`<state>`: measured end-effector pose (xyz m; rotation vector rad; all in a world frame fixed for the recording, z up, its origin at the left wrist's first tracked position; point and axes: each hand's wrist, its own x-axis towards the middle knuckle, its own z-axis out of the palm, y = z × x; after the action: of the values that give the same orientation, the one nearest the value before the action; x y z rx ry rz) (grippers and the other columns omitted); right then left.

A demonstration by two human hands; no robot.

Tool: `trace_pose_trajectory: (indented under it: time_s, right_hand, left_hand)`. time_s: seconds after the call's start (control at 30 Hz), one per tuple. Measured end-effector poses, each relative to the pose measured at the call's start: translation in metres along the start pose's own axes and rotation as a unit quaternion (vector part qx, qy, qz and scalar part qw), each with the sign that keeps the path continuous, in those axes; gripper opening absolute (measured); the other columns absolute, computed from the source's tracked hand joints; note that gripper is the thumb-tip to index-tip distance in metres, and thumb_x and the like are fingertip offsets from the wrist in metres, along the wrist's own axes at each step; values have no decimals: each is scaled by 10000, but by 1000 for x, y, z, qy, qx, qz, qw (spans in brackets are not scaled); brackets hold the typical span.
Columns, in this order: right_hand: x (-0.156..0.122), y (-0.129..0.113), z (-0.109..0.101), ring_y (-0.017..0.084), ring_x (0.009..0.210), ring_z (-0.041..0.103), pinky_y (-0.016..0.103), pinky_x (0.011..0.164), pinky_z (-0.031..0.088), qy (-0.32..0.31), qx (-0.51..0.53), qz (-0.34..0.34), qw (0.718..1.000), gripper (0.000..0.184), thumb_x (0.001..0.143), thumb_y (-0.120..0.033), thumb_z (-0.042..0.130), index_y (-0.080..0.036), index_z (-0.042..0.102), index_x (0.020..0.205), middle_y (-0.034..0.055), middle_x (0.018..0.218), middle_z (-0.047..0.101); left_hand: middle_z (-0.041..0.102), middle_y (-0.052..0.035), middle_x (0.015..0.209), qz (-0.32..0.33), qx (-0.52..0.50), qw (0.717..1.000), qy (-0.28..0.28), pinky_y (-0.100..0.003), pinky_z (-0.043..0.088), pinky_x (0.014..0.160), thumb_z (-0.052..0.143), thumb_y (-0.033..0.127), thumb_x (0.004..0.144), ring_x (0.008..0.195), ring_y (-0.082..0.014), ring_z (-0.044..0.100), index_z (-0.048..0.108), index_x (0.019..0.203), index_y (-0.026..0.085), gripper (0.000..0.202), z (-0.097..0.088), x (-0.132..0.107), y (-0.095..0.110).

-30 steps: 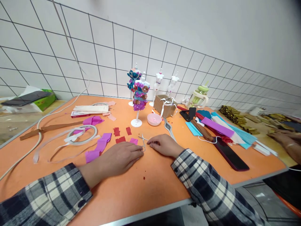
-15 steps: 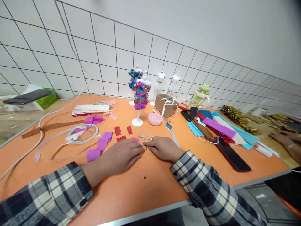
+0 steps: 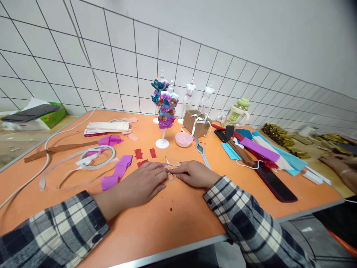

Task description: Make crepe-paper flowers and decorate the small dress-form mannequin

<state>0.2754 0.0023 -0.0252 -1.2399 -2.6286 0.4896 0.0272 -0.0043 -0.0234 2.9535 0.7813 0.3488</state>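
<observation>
Side by side near the table's middle are both of my hands. My left hand [image 3: 147,183] lies palm down, its fingers long and close together; what is under them is hidden. From the right, my right hand [image 3: 196,175] reaches in with its index finger stretched out, the fingertip touching small scissors [image 3: 170,178]. One ring of the scissors shows between the hands, with thin metal parts above it. Dark red paper pieces [image 3: 138,153] lie beyond my left fingers, and a crumpled purple paper strip [image 3: 118,173] lies left of that hand.
A decorated mini mannequin [image 3: 166,111] stands behind a pink bowl [image 3: 183,140], beside a cardboard box [image 3: 196,123]. To the left are a tape roll [image 3: 113,153] and a cable [image 3: 47,158]. At right lie coloured paper [image 3: 259,149] and a phone [image 3: 275,182]; another person's hand [image 3: 334,165] rests beyond.
The scissors have shifted, and their ring shows more plainly between my hands. My left fingers have slid slightly left, and the view has tilted a little.
</observation>
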Motion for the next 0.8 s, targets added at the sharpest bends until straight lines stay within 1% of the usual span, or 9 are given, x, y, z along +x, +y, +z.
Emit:
trace_pose_trajectory:
  time_s: [0.1,0.23,0.33,0.43,0.5,0.6,0.7,0.8]
  right_hand:
    - [0,-1,-1,193,1016,638,297,883,439,-5,6,-2,1000,387,954,-243,530,-351,638,1310,26,1125,726]
    - [1,-4,-3,196,1013,651,299,873,448,-2,19,4,1000,382,943,-245,539,-338,650,1297,30,1120,734]
    - [1,-1,-2,190,947,675,289,825,473,18,54,57,997,374,924,-270,558,-284,669,1281,34,1079,752]
    - [0,3,-3,179,913,687,285,810,492,39,83,99,991,373,909,-274,568,-246,681,1264,33,1120,749]
    - [0,5,-3,182,938,688,293,829,493,50,70,97,992,360,910,-268,560,-252,694,1244,29,1165,737]
    - [0,4,-3,188,971,687,294,827,490,55,37,72,995,352,926,-275,534,-275,698,1237,22,1151,742]
    - [0,1,-2,206,1042,676,306,850,486,37,7,49,998,363,938,-280,511,-305,685,1255,8,1174,735]
    - [0,0,-2,230,1106,660,331,892,481,25,-11,60,998,365,931,-276,517,-301,688,1252,8,1213,719]
  left_hand:
    - [700,-105,1126,2,-2,1000,13,-449,425,979,492,271,978,1138,-293,572,635,1060,207,178,3,0,-1]
    - [712,-92,1091,2,-7,1000,17,-427,434,961,507,268,970,1116,-284,577,642,1028,223,153,3,1,-1]
    - [712,-91,1090,2,-18,1000,18,-417,440,952,506,254,967,1099,-279,583,645,1042,225,160,1,1,-1]
    - [711,-86,1102,1,-31,999,23,-401,438,958,506,257,971,1111,-270,585,646,1086,236,182,0,0,-3]
    - [709,-85,1117,-1,-34,999,20,-403,434,964,511,260,970,1133,-272,581,647,1105,242,192,0,-1,-4]
    - [709,-86,1154,0,-25,1000,3,-430,423,979,504,262,973,1167,-286,568,650,1088,232,188,0,-1,-6]
    - [710,-79,1195,8,-15,1000,-7,-451,402,1003,505,262,971,1191,-294,558,647,1038,222,162,-1,-1,-6]
    - [712,-72,1197,13,-9,1000,3,-444,392,1011,512,259,966,1191,-286,565,643,1048,225,158,-3,-1,-5]
